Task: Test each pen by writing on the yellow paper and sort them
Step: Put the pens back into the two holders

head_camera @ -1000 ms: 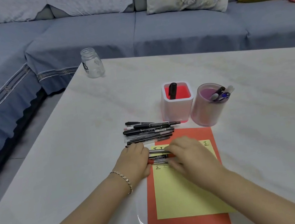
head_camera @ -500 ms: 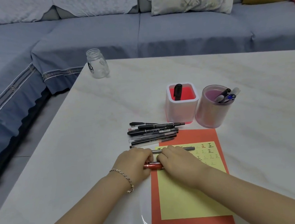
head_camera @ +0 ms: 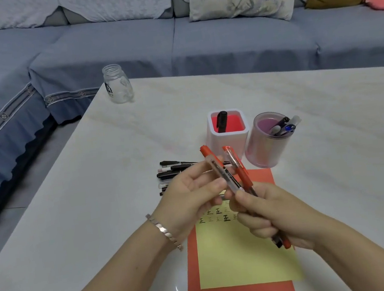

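Centre frame, over the yellow paper, the right hand, grip closed, held two red pens; the left hand pinched one, likely to test it.

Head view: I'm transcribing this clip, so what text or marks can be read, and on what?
"正", handwritten many times in rows, on the yellow paper.
Print on the clear-barrelled pen: too blurred to read.
Black emblem on the glass jar: too small to read.

pens, square holder, round cup ahead, open table at left
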The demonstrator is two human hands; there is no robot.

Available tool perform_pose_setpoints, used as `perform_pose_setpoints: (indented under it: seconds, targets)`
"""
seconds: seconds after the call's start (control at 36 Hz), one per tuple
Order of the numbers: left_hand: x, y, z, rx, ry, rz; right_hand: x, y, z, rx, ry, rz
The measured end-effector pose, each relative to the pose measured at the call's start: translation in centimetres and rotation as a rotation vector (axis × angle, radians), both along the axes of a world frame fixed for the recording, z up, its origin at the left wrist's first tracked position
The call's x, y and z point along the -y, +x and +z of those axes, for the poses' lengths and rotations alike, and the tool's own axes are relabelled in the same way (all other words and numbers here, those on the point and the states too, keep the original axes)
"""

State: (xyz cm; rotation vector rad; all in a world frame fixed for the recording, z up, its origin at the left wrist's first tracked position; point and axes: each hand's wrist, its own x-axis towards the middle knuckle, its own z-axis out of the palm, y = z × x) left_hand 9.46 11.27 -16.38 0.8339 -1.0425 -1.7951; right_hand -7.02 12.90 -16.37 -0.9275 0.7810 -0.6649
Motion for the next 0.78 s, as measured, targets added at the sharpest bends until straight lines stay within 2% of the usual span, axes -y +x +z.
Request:
perform_pose_setpoints:
  seconds: [0.08, 0.22, 0.28, 0.36, 0.53, 0.58, 0.67, 0.78]
  targets:
    - [0.0, -0.9, 0.2, -0.004, 0.007, 0.034, -0.1, -0.7, -0.3, 0.099, 0.068, -0.017]
    - [-0.3, -2.1, 0.5, 0.080, 0.038, 0.139, -0.6, -0.3, 0.7, -0.111, -0.012, -0.056]
    - [-0.3, -2.5, 0.6, 0.182, 0.008, 0.209, -0.8, -0.2, 0.6, -0.279, -0.141, -0.126]
    - [-0.5, -3.3, 0.6, 0.277, -0.078, 0.262, -1.0, -0.2, -0.1, -0.567, -0.441, -0.200]
    - [-0.5, -4.5, 0.7, 0.334, -0.174, 0.264, -0.5, -1.2, -1.2, -0.795, -0.676, -0.268]
    - [-0.3, -4.7, 0.8, 0.401, -0.236, 0.294, 0.0, -2.0, -1.6, -0.910, -0.747, -0.321]
    - [0.7, -4.6, 1.1, 0.536, -0.408, 0.402, 0.8, -3.5, -1.2, -0.994, -0.743, -0.328]
    - [2.8, -5.1, 2.5, 0.531, -0.647, 0.533, 2.4, -5.3, 1.4, -0.987, -0.826, -0.412]
